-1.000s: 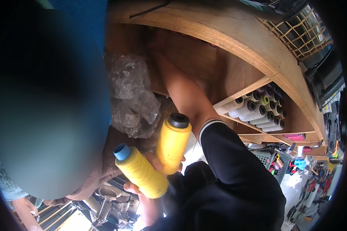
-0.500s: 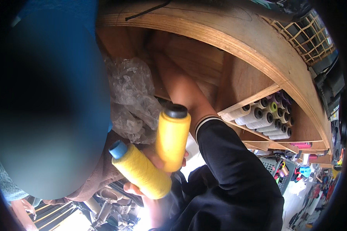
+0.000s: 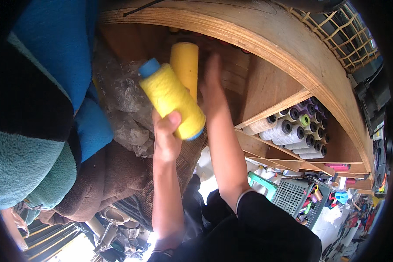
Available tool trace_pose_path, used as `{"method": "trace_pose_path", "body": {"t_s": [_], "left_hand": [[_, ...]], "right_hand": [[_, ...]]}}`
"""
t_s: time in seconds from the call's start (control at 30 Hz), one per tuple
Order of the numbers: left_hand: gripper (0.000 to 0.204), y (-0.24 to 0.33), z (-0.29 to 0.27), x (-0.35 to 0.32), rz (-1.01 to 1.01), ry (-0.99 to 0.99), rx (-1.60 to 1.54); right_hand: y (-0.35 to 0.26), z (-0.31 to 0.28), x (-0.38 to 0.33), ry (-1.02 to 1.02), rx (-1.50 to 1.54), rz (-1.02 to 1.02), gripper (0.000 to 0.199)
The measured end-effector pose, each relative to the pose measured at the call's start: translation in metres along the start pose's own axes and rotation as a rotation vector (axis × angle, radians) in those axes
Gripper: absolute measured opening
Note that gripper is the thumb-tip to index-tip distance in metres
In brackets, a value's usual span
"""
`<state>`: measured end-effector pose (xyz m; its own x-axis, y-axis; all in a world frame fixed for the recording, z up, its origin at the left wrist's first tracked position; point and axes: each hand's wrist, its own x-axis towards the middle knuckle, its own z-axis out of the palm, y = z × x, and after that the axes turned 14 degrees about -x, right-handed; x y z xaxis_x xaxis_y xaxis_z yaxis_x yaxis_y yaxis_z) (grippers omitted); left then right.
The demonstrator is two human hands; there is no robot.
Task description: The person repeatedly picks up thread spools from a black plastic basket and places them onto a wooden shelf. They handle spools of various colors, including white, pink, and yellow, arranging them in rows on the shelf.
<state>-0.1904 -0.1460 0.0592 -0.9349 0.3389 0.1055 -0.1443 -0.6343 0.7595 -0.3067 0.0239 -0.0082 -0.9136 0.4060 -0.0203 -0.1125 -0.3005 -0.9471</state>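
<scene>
My left hand (image 3: 167, 133) grips a yellow thread cone (image 3: 172, 100) with a blue core, tilted in front of the wooden cubby. Right behind it stands a second yellow thread cone (image 3: 188, 65), partly covered by the first. Whether my left fingers also hold that one is hidden. My right hand (image 3: 212, 72) reaches up into the cubby (image 3: 238, 70), close beside the second cone and apart from it. Its fingers are smeared by motion and shaded.
Crumpled clear plastic (image 3: 126, 96) lies left of the cones. Folded blue, teal and brown fabrics (image 3: 113, 174) pile up at left. Grey and white thread cones (image 3: 288, 133) fill a lower cubby at right. A grey plastic basket (image 3: 288, 196) stands below, and a woven basket (image 3: 332, 39) above.
My left hand has risen toward the cubby with the blue-cored cone. The other yellow cone has moved up too; its black top no longer shows. My right hand has drawn back from deeper inside.
</scene>
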Motion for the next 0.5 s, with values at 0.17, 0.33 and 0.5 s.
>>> {"method": "trace_pose_path", "body": {"t_s": [0.17, 0.33, 0.5], "left_hand": [[0.072, -0.011, -0.004, 0.005, 0.039, -0.025, -0.048], [0.072, -0.018, 0.003, 0.009, 0.040, -0.049, -0.075], [0.068, -0.023, -0.009, 0.019, 0.056, -0.014, -0.044]], "right_hand": [[0.001, 0.006, 0.005, -0.019, -0.080, -0.078, 0.044], [0.025, 0.011, 0.073, 0.251, -0.617, -0.384, 0.044], [0.047, 0.020, 0.103, 0.387, -0.801, -0.475, 0.045]]}}
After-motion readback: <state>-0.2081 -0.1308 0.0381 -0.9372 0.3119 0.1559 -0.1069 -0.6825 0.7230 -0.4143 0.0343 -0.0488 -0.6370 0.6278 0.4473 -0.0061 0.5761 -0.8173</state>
